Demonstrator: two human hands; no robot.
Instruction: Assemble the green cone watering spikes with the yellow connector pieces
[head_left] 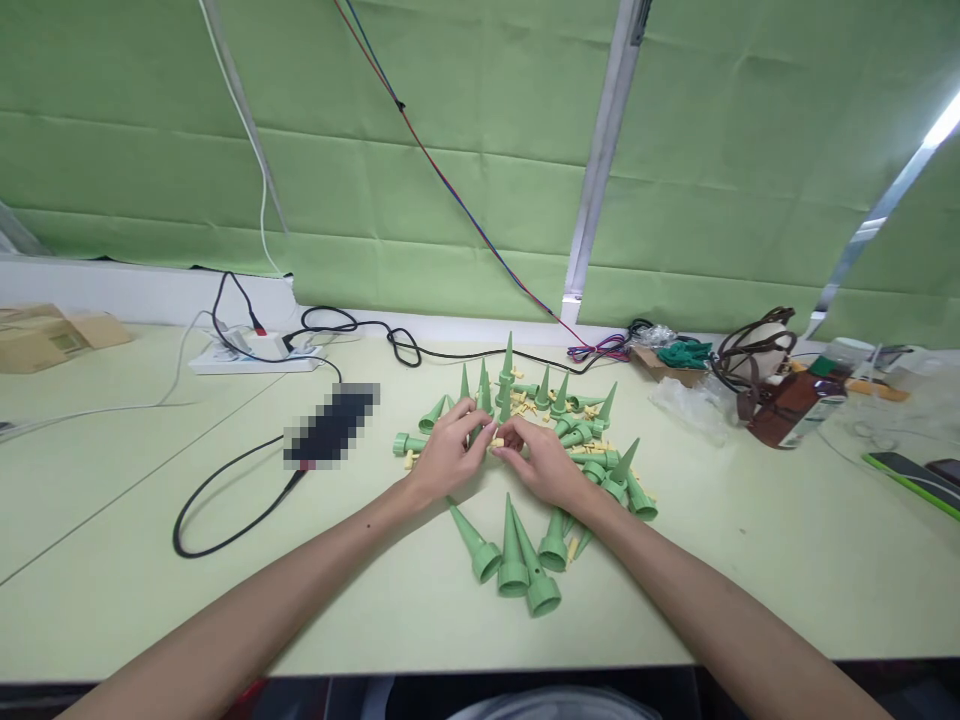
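Observation:
My left hand [452, 452] and my right hand [541, 462] meet over the middle of the table, fingertips nearly touching. A small yellow plastic piece [496, 443] shows between them, pinched by my right fingers. My left fingers are closed too, but what they hold is hidden. Green plastic cone-shaped spikes surround both hands. Several stand upright behind, among them a tall spike [508, 358]. Others lie on their sides, such as the spike [512, 560] in front of my hands and a spike [409, 444] left of them. More small yellow pieces [600, 449] lie scattered among the spikes.
To the left lie a pixelated dark device [330, 428] with a looped black cable and a white power strip [255, 358]. A cardboard box [56, 340] sits far left. On the right are a brown bottle [796, 405], plastic bags [694, 408] and a green-edged phone [911, 480].

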